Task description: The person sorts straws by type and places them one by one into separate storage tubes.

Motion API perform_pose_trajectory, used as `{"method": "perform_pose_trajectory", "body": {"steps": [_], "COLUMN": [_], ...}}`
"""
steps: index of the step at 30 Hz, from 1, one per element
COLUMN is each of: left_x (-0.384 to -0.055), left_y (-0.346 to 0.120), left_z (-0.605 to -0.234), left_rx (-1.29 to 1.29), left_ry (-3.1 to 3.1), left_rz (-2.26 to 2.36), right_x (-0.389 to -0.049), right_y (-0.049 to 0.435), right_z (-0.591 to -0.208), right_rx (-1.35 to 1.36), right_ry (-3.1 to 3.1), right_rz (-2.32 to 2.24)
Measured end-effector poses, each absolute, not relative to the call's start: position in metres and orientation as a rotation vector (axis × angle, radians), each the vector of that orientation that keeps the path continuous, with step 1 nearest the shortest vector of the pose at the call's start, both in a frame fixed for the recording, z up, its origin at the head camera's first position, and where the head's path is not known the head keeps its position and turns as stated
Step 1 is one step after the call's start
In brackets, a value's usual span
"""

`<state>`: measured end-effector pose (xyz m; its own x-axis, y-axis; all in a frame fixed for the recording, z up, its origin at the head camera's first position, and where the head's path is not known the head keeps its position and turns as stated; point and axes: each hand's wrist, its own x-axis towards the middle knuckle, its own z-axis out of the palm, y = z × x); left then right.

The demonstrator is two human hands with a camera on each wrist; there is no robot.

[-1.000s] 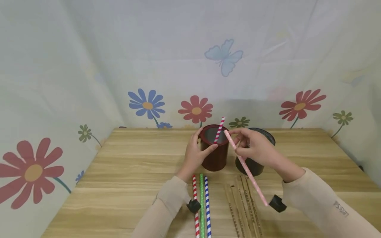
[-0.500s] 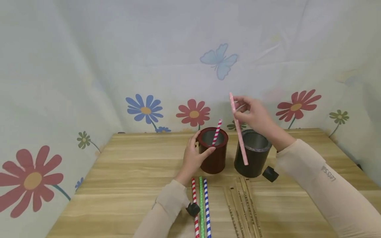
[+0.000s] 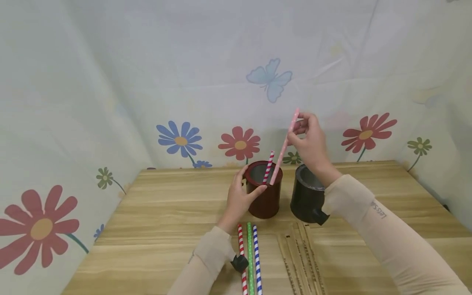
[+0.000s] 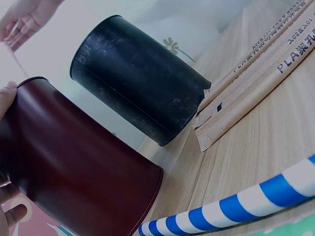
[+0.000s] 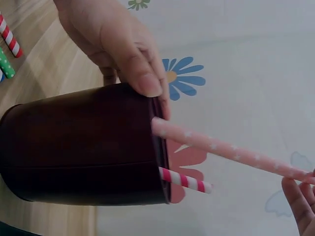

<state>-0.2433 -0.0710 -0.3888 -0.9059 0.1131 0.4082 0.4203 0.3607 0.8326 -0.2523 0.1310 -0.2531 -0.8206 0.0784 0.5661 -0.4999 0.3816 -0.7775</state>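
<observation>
Pinching the pink straw (image 3: 284,148) for likely insertion, the right hand (image 3: 312,142) should next lower it into the maroon can (image 3: 264,201), lower centre, gripped by the left hand (image 3: 237,200).

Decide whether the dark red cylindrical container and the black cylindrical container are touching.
Apart. The head view shows a strip of wood-grain tabletop between the dark red container and the black container.

"PLA" on wrappers (image 4: 261,84); sleeve (image 3: 391,235) txt unclear.
</observation>
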Motion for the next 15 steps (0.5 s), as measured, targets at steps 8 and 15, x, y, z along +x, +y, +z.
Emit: {"method": "perform_pose_trajectory", "body": {"steps": [8, 15], "left_x": [-0.242, -0.241], "left_y": [-0.070, -0.071], "left_z": [-0.390, -0.387], "left_rx": [-0.474, -0.467], "left_ry": [-2.349, -2.358], "left_rz": [-1.562, -1.566], "right_x": [-0.257, -0.260], "right_y": [0.128, 0.126], "right_z": [-0.265, -0.275], "right_rx": [0.344, 0.321], "right_ry": [-2.007, -2.029], "right_rz": [1.511, 1.491]}}
